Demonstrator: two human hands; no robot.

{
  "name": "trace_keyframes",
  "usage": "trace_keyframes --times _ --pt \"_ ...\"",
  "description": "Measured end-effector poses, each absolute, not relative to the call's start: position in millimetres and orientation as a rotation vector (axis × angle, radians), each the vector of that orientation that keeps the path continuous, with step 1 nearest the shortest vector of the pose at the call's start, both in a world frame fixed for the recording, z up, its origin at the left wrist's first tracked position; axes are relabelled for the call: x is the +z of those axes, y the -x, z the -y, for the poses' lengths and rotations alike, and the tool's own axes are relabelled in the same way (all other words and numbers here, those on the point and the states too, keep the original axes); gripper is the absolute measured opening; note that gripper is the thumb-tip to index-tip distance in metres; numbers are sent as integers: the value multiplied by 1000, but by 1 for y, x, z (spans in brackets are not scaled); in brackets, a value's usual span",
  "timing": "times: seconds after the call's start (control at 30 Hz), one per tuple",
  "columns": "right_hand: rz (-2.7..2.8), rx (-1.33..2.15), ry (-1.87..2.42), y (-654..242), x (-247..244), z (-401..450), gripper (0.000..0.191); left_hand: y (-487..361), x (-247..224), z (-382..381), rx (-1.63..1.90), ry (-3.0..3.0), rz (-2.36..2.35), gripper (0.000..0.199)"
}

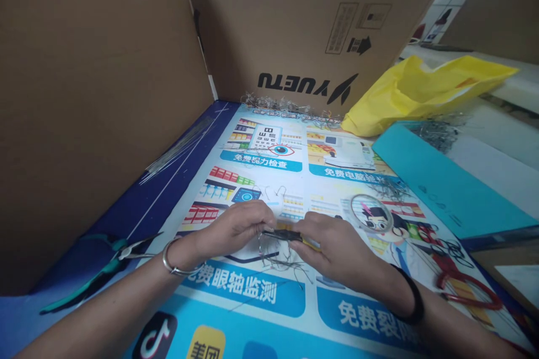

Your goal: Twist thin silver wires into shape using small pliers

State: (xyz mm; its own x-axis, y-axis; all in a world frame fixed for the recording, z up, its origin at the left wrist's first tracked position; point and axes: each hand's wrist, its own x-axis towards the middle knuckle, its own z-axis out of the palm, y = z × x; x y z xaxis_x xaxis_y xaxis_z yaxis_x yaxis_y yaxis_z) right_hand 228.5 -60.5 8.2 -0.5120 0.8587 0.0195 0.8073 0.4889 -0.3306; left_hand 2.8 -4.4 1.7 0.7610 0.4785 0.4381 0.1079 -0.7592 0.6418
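Near the middle of the poster, my right hand (330, 244) is closed round dark pliers (282, 234) with yellow on the handle, their jaws pointing left. My left hand (242, 227) is pinched at the tip of the jaws, on a thin wire too small to make out fully. Just below the pliers lies a loose tangle of thin wires (282, 263). A few bent wire pieces (272, 190) rest on the poster beyond my left hand. Left of my left wrist, green-handled pliers (99, 275) lie with their jaws apart.
Cardboard walls (295, 22) stand behind and at the left. Straight wires (177, 151) lie along the left. Wire bits line the back. A yellow bag (404, 95), a teal box (442, 185) with a wire pile, a clear tape roll (371, 213) and red-handled scissors (469, 290) are at the right.
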Motion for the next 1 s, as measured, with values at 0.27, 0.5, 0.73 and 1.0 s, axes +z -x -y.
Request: trace_keyframes --times 0.27,0.5,0.73,1.0 --pt "2553 287 1643 -222 12 66 29 -6 -2 5 728 -2359 -528 13" --pt "2530 204 1714 -225 7 66 29 -8 -1 10 698 -2493 -555 20" --pt "2512 125 1814 -221 9 66 28 -7 -20 9 892 -2754 -760 14" --pt "2510 149 1821 -219 10 66 29 -7 -24 5 962 -2701 -716 17"
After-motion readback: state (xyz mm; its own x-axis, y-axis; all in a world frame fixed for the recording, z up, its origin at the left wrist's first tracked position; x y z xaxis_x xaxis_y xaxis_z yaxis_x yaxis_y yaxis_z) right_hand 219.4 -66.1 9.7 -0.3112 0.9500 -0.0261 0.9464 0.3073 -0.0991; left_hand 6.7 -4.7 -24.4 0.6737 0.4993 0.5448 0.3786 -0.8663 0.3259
